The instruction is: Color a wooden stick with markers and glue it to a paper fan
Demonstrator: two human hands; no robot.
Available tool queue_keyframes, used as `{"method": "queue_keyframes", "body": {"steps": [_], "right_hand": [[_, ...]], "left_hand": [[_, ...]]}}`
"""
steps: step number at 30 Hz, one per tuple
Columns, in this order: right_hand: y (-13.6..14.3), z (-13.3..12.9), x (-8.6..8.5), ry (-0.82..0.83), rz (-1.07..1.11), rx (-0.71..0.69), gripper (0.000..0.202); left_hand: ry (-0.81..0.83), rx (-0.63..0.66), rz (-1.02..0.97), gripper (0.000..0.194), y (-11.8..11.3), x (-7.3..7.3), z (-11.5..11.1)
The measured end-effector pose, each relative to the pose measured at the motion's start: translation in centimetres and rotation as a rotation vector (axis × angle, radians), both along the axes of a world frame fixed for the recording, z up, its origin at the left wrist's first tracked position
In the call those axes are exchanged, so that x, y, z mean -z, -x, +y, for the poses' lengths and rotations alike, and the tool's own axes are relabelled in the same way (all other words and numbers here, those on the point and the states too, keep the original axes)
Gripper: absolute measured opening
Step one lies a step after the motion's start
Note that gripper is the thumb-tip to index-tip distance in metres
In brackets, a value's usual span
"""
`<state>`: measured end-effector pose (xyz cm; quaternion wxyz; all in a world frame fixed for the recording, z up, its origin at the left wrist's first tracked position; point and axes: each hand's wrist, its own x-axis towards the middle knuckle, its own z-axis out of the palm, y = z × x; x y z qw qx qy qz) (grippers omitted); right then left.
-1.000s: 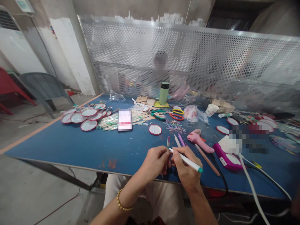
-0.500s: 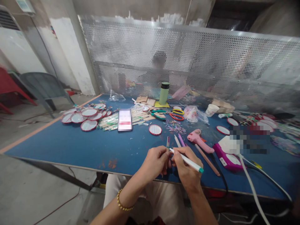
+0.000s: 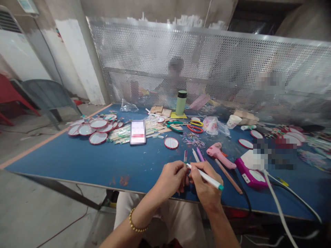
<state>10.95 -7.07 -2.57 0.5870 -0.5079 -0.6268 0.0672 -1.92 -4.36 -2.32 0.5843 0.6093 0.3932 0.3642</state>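
Near the table's front edge, my left hand (image 3: 172, 177) is closed round a thin stick-like piece (image 3: 185, 156) with a purple upper end, which stands up from the fingers. My right hand (image 3: 207, 182) grips a white pen (image 3: 208, 178) with a green end, its tip touching or very near the piece at my left fingertips. Beyond the hands lie a round red-rimmed disc (image 3: 171, 143), a white pen (image 3: 196, 155) and a purple pen (image 3: 200, 154). The lower part of the held piece is hidden by my fingers.
A pink glue gun (image 3: 222, 156), a brown stick (image 3: 229, 176) and a magenta box (image 3: 250, 174) with cables lie right. A phone (image 3: 138, 132), bundled sticks (image 3: 121, 133) and stacked discs (image 3: 86, 129) are left. Behind are pliers (image 3: 174, 126), scissors (image 3: 195, 128) and a green bottle (image 3: 181, 103).
The white pen in my right hand has shifted very slightly. A blurred reflection or figure now shows at the right of the perforated metal screen. My left hand has hardly moved.
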Motion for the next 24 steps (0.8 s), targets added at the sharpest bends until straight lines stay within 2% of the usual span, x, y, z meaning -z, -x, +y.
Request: {"method": "queue_keyframes", "body": {"steps": [11,24], "right_hand": [[-0.03,-0.04,0.4,0.009,0.024,0.011,0.017],[0.03,0.06,0.01,-0.036,-0.008,-0.01,0.017]], "left_hand": [[-0.004,0.004,0.013,0.033,-0.03,0.17,0.06],[-0.011,0.001,0.009,0.031,0.03,-0.05,0.11]]}}
